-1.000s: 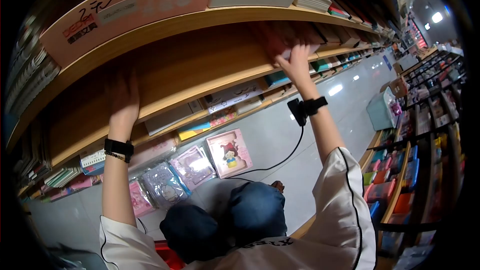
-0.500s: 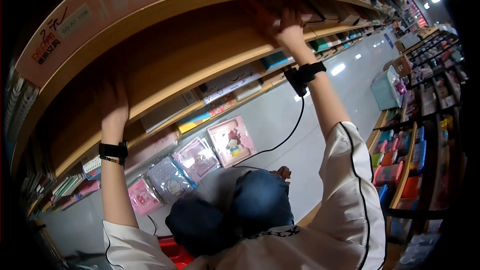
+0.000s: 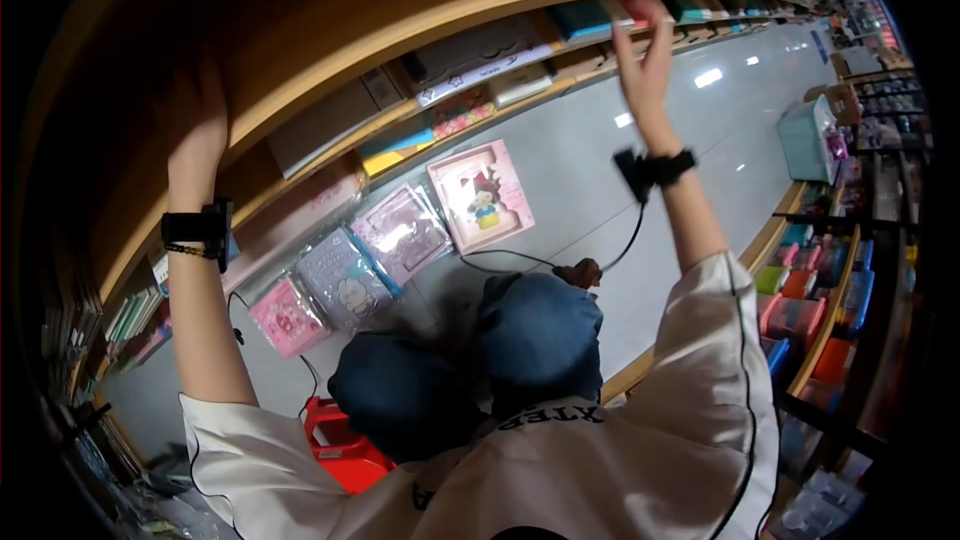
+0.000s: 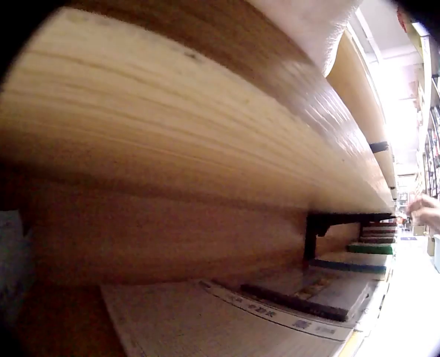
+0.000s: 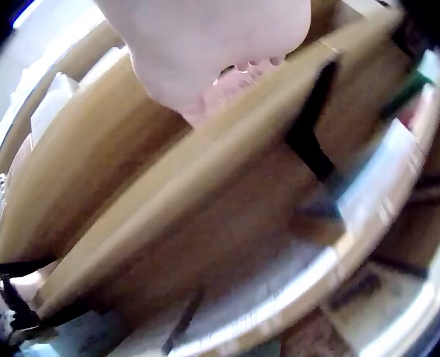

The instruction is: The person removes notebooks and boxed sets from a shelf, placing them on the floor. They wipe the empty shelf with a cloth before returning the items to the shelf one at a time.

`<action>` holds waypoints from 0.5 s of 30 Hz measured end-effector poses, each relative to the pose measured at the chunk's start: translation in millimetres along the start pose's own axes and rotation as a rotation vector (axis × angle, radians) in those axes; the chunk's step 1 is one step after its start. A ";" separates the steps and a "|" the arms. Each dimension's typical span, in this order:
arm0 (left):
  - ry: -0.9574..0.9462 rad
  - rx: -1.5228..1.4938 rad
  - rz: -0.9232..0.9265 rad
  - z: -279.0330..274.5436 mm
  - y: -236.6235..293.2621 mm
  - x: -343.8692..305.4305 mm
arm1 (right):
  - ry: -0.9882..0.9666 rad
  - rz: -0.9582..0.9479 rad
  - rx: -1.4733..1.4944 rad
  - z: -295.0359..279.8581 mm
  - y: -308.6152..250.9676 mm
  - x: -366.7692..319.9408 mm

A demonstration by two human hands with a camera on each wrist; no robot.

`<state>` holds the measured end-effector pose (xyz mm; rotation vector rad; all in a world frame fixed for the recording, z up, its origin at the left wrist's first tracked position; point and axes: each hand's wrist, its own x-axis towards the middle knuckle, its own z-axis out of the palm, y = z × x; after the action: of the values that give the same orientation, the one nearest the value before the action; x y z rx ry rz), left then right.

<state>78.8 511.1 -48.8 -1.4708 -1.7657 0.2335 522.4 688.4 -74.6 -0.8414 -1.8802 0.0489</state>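
My left hand (image 3: 200, 130) rests on the wooden shelf (image 3: 345, 50), fingers stretched inward over the board near its front edge; part of it shows at the top of the left wrist view. My right hand (image 3: 645, 70) is raised at the same shelf's front edge farther right, thumb spread from the fingers, slightly blurred. In the right wrist view a pink item (image 5: 238, 88) shows just beyond that hand. Below, on the lower shelf, lie a white-edged box (image 3: 485, 58) and teal-covered books (image 3: 580, 20).
On the floor are a pink packet (image 3: 288, 316), a purple wrapped notebook (image 3: 345, 275), a lilac packet (image 3: 403, 232) and a pink box with a doll figure (image 3: 480, 195). A black cable runs near my knees. A red plastic item (image 3: 345, 450) and a teal bin (image 3: 808, 145) stand nearby.
My right hand has come away from the pink item on the shelf, out to the front edge. My left hand stays on the board. The head view has tilted down.
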 end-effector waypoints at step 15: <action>0.083 -0.866 -0.468 -0.1 -16.2 6.3 | -0.880 1.719 0.950 33.1 -8.7 -314.7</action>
<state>66.9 511.8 -36.2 -1.5051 -2.1938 -0.9215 561.5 513.7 -335.7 -1.5179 -0.9025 2.3907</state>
